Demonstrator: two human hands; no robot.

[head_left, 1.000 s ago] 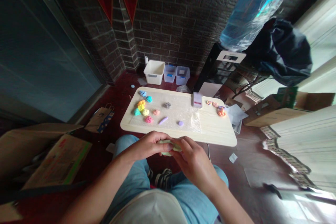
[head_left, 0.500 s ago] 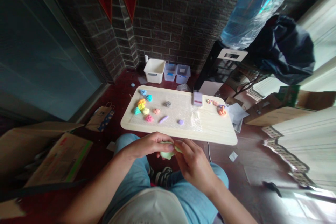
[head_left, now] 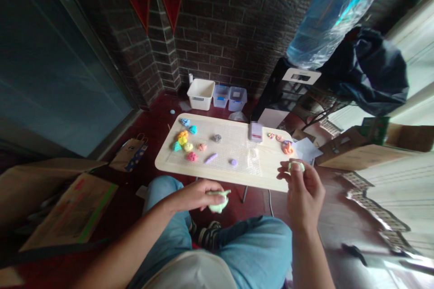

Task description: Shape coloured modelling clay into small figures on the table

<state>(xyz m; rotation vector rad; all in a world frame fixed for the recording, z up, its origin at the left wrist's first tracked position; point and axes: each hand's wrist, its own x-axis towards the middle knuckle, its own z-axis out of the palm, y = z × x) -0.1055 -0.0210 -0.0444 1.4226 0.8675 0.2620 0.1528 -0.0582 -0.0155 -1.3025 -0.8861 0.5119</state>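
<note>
My left hand [head_left: 193, 195] is closed around a lump of pale green clay [head_left: 219, 202], held over my lap just in front of the low wooden table [head_left: 271, 176]. Off to the right, my right hand [head_left: 303, 185] pinches a small piece of the same green clay [head_left: 295, 166] at the table's near right corner. On the table lie several small coloured clay shapes [head_left: 186, 141] at the left, a purple clay roll [head_left: 210, 158], a purple clay ball [head_left: 233, 161], and orange clay figures [head_left: 286, 146] at the right.
A bubble-wrap sheet [head_left: 237, 144] covers the table's middle, with a small card [head_left: 256, 132] at its far edge. White and clear plastic bins [head_left: 200, 94] stand by the brick wall. Cardboard boxes [head_left: 68, 210] lie left, a paper bag [head_left: 130, 153] beside the table, more boxes [head_left: 359, 144] right.
My hands were together on one green lump. They have come apart: the right hand has pulled a small piece away to the right, and the left keeps the larger lump.
</note>
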